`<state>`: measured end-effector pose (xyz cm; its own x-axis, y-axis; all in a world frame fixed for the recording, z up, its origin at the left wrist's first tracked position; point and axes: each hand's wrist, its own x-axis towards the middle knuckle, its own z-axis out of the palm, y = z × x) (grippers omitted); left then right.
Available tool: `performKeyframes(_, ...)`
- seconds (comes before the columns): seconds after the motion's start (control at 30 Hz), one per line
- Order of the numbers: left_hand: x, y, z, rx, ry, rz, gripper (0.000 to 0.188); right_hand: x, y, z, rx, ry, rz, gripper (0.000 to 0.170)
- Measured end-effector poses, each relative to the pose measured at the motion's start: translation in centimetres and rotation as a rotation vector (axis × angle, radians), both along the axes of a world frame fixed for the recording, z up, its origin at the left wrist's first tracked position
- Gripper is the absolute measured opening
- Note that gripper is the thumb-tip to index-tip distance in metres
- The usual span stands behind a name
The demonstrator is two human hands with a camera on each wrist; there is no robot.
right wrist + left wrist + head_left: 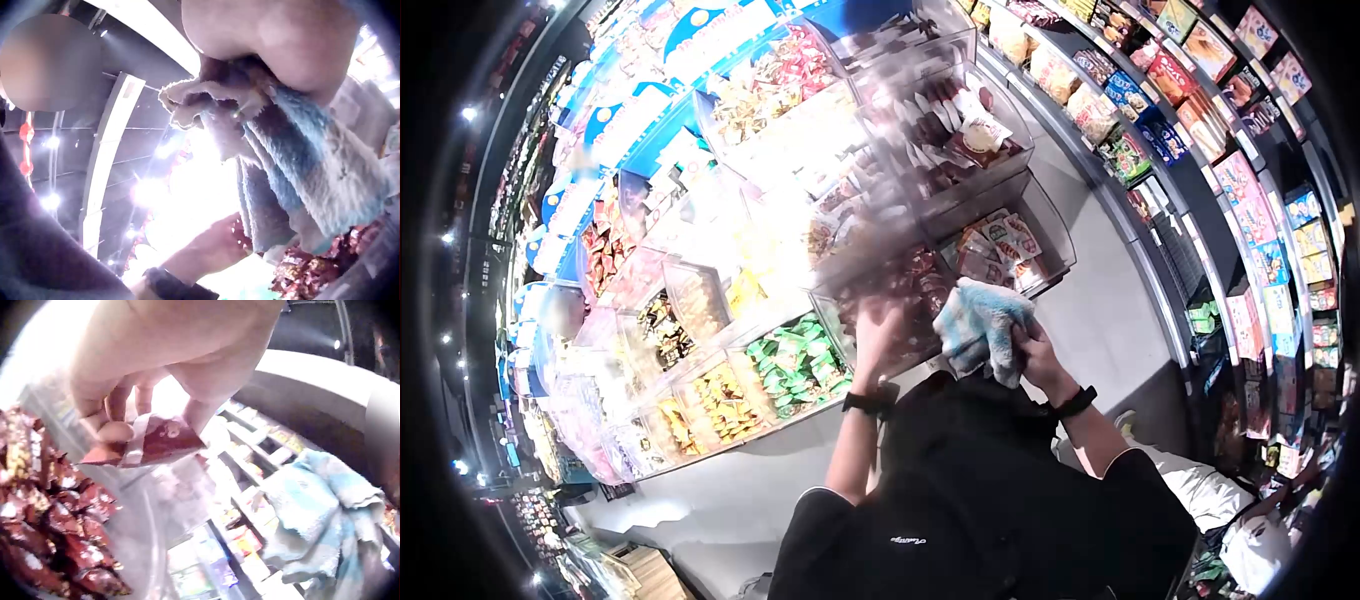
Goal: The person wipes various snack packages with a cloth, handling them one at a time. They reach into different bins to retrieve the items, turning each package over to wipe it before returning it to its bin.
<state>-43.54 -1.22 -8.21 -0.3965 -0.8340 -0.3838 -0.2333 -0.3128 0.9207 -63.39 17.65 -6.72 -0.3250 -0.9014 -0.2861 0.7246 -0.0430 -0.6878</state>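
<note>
Between the thumb and fingers of my left hand (880, 328) is a small dark red wrapped snack packet (164, 442) with a pale band. That hand is over a clear bin of similar red packets (56, 531), seen at the lower left of the left wrist view. My right hand (1040, 357) grips a fluffy blue and white cloth (980, 325), which hangs in folds beside the bin. In the right wrist view the cloth (312, 162) droops below the palm, and the left forearm (203, 253) shows behind it.
Neighbouring clear bins hold green packets (798, 368), yellow packets (725, 400) and flat printed packets (1000, 250). Their clear walls rise between the compartments. Shelves of boxed snacks (1245, 215) curve along the right, across a grey floor. Strong glare washes out the middle bins.
</note>
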Motion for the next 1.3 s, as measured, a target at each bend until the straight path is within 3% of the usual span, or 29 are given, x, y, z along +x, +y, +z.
performKeyframes(0.07,-0.1,0.1,-3.1,-0.05,-0.129,-0.031,0.036,-1.6,1.5,-0.2,0.032,-0.11,-0.031,0.033)
performKeyframes(0.2,-1.4,0.0,-7.3,0.352,-0.06,0.065,0.027,-3.6,3.4,-1.0,0.048,-0.089,-0.052,0.039)
performKeyframes(0.33,-3.5,2.2,-6.5,0.357,0.194,0.238,0.018,-4.5,3.4,0.5,0.076,-0.035,-0.044,0.04)
performKeyframes(0.43,-0.8,1.9,-11.6,0.356,0.14,0.156,0.024,-4.5,2.8,0.5,0.087,0.023,-0.007,0.038)
performKeyframes(0.47,-0.8,2.6,-9.5,0.34,0.124,0.265,0.028,-4.5,2.5,0.7,0.094,-0.009,0.027,0.036)
performKeyframes(0.53,1.5,2.6,-5.3,0.452,0.159,0.179,0.033,-4.2,1.9,0.0,0.123,-0.019,0.012,0.036)
performKeyframes(0.57,2.7,2.6,-5.3,0.467,0.235,0.273,0.028,-4.0,1.4,-0.2,0.124,-0.021,0.005,0.036)
performKeyframes(0.6,4.3,2.5,-5.2,0.306,0.169,0.124,0.023,-3.7,1.0,-0.5,0.129,-0.024,-0.001,0.036)
performKeyframes(0.7,10.5,3.7,-6.7,0.3,0.302,0.383,0.018,-2.7,-0.4,-0.3,0.077,-0.021,0.072,0.038)
performKeyframes(0.8,16.1,4.2,-9.0,0.239,0.162,0.639,0.02,-1.3,-1.6,-1.6,0.039,-0.008,0.057,0.04)
performKeyframes(0.87,19.2,3.9,-10.2,0.136,0.016,0.691,0.024,0.1,-2.6,-1.5,0.036,-0.013,0.057,0.04)
performKeyframes(0.93,22.1,3.0,-12.0,-0.157,-0.206,0.628,0.021,1.8,-3.9,-0.2,-0.073,-0.023,0.181,0.041)
performKeyframes(0.97,23.1,2.2,-12.2,-0.266,-0.413,0.611,0.026,3.1,-4.7,0.3,-0.097,-0.042,0.138,0.041)
performKeyframes(1.0,23.9,1.7,-12.4,-0.349,-0.353,0.572,0.033,5.1,-5.5,0.8,0.1,-0.011,-0.067,0.045)
performKeyframes(1.07,24.8,-0.3,-11.5,-0.45,-0.629,0.468,0.042,5.7,-5.4,-2.2,0.054,-0.102,0.011,0.045)
performKeyframes(1.13,25.4,-2.0,-11.4,-0.55,-0.706,0.386,0.05,7.3,-5.6,-3.5,-0.009,-0.16,0.008,0.041)
performKeyframes(1.17,24.7,-2.7,-8.9,-0.439,-0.732,0.325,0.059,8.6,-6.0,-3.3,-0.02,-0.169,-0.032,0.04)
performKeyframes(1.27,24.1,-4.7,-6.0,-0.601,-0.681,0.139,0.06,12.2,-7.0,-2.5,-0.019,-0.154,-0.127,0.038)
performKeyframes(1.3,24.9,-5.9,-8.1,-0.863,-0.736,0.126,0.07,13.1,-6.9,-2.7,-0.044,-0.141,-0.119,0.038)
